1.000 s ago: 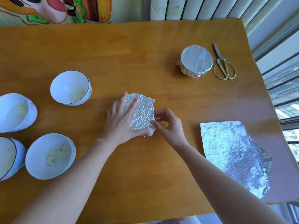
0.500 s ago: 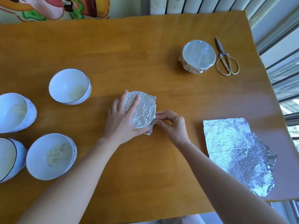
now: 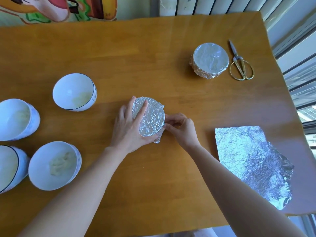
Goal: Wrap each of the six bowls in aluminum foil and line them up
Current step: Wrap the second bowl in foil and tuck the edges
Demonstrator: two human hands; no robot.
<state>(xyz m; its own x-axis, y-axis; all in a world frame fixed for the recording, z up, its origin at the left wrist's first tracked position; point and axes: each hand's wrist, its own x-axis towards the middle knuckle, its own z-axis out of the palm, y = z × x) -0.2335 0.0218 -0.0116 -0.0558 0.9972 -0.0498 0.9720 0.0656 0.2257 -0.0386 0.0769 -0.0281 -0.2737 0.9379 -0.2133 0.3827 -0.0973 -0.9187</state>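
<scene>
Wooden table (image 3: 157, 48), contents from left to right.

1. Left edge: tilted white bowl (image 3: 16, 119), uncovered. Nearer along that edge is a cut-off bowl (image 3: 8, 168), dark line at its rim, partly out of frame.
2. Just beside these: near-left bowl (image 3: 53, 165), uncovered, pale residue inside. Farther in is a dark-rimmed bowl (image 3: 74, 92), uncovered, with a pale smear inside.
3. Table's middle: left hand (image 3: 130, 127), fingers laid across the top of the foil-covered bowl (image 3: 151, 117), thumb round its near rim, holding it steady.
4. Same bowl: crinkled foil over the mouth, loose flap at the near side.
5. Right hand (image 3: 181, 129): fingers curled, pinching the foil at that bowl's right rim.
6. Toward the far right corner: wrapped bowl (image 3: 209, 59), foil smooth on top, crimped down the sides.
7. Just right of it, not touching: scissors (image 3: 240, 65), gold handles, blades closed.
8. Near right corner: foil sheet (image 3: 251, 161), creased, lying flat.
</scene>
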